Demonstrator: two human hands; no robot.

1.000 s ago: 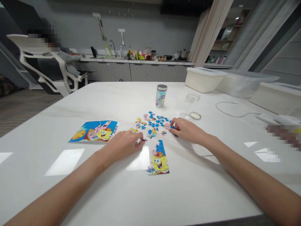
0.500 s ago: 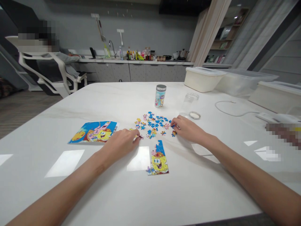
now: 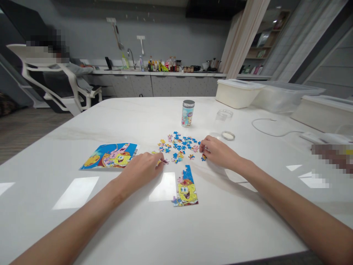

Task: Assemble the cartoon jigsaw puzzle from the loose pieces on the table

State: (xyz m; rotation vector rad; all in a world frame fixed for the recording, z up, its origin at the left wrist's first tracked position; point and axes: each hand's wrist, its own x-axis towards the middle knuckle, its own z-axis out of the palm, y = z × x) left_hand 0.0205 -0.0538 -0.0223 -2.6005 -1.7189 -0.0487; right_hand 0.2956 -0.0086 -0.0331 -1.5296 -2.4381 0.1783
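A partly joined jigsaw puzzle point(image 3: 187, 189) with a yellow cartoon figure lies flat before me on the table. Beyond it are many loose puzzle pieces point(image 3: 179, 146), mostly blue, yellow and pink. At the left edge of this pile rests my left hand point(image 3: 147, 164), fingers curled down and closed at a small dark-and-pink puzzle piece point(image 3: 166, 161). My right hand point(image 3: 214, 150) is at the pile's right side, its thumb and fingers pinched together over a puzzle piece that they mostly hide. An orange-and-blue piece point(image 3: 203, 157) lies just below those fingertips.
A picture sheet point(image 3: 110, 156) lies left, partly behind my left hand. Behind the pieces stands a printed can point(image 3: 188, 114). A ring-shaped lid point(image 3: 228, 135), clear plastic cover point(image 3: 224, 113), cable point(image 3: 261, 129) and storage boxes point(image 3: 238, 94) are at right. A person sits in a chair point(image 3: 74, 92).
My right hand's fingers have drawn closer together, covering the blue piece that showed between them. My left hand has barely moved. The joined puzzle looks the same.
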